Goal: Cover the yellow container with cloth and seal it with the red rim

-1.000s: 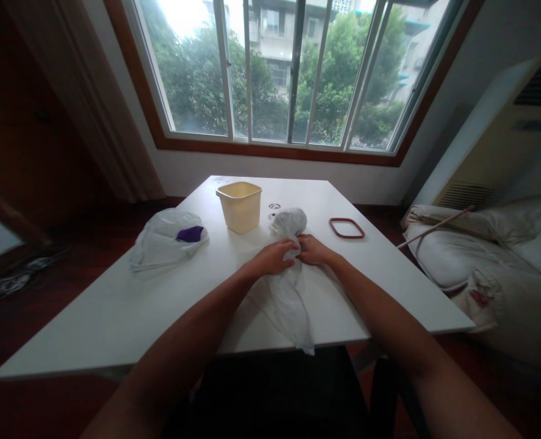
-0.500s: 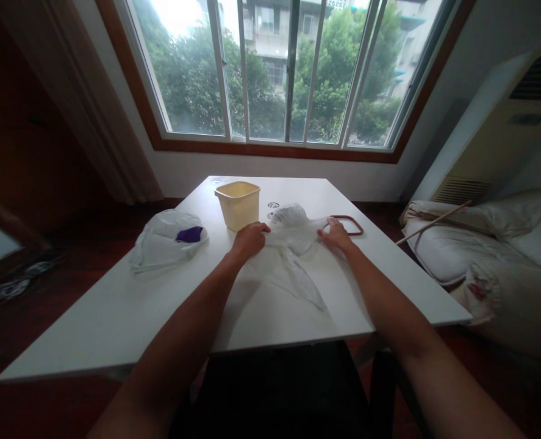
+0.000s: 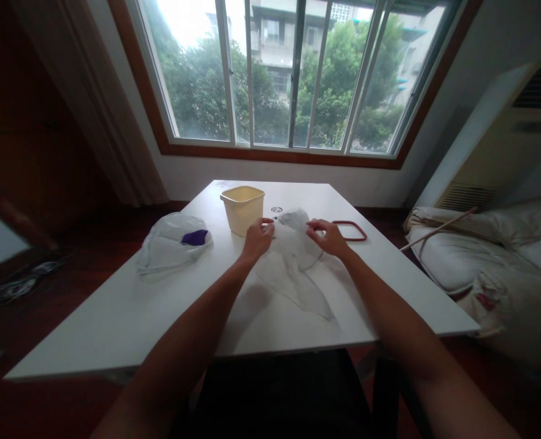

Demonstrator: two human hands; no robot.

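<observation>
- In the middle of the white table [image 3: 91, 329], between our two hands, we have a thin white bag [image 3: 293, 262]; its bunched end points to twelve o'clock, its flat tail to five.
- We have our left hand [image 3: 258, 236] at the bag's ten o'clock side, fingers bent and thumb near them; whether they pinch the film, we cannot tell.
- At its two o'clock side we hold our right hand [image 3: 329, 236] palm down, thumb close to the fingertips; we cannot tell if plastic is clamped there.
- Toward eleven o'clock we see the open cream bucket [image 3: 243, 213], upright, its lower part partly behind our left hand.
- At two o'clock, just past our right hand, we see a reddish-brown ring [image 3: 361, 237] lying flat.
- At nine o'clock we see another white bag [image 3: 160, 249], a purple item [image 3: 194, 237] showing at its right side.
- At twelve o'clock, beyond the table, we face the window [image 3: 270, 91].
</observation>
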